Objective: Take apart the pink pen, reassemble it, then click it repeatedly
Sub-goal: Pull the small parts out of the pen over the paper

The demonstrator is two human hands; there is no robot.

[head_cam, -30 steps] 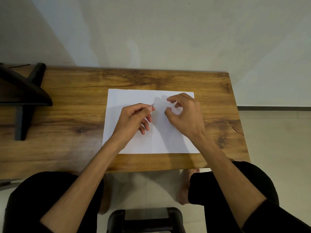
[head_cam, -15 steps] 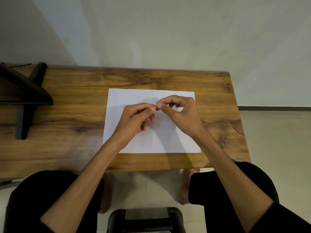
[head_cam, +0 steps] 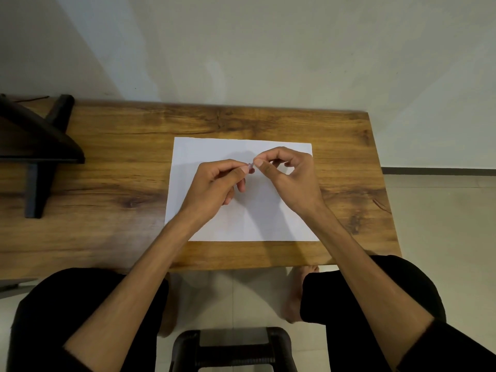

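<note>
Pinched between thumb and forefinger of both hands, the pink pen (head_cam: pixel 250 166) shows only as a small pinkish bit at the fingertips, held just above the white paper (head_cam: pixel 241 216) on the wooden table (head_cam: pixel 107 183). A second ago the right hand (head_cam: pixel 291 178) hung open and apart from the left hand (head_cam: pixel 214 186), which alone held the pen; now the 2 hands have closed together on it. Probably a piece is being fitted or twisted at the pen's end, though whether this is dismantling or reassembly I cannot tell.

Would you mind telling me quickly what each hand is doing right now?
Left hand: closed, pinching the pink pen at its fingertips.
Right hand: closed, thumb and forefinger pinched on the same pen's exposed end.
</note>
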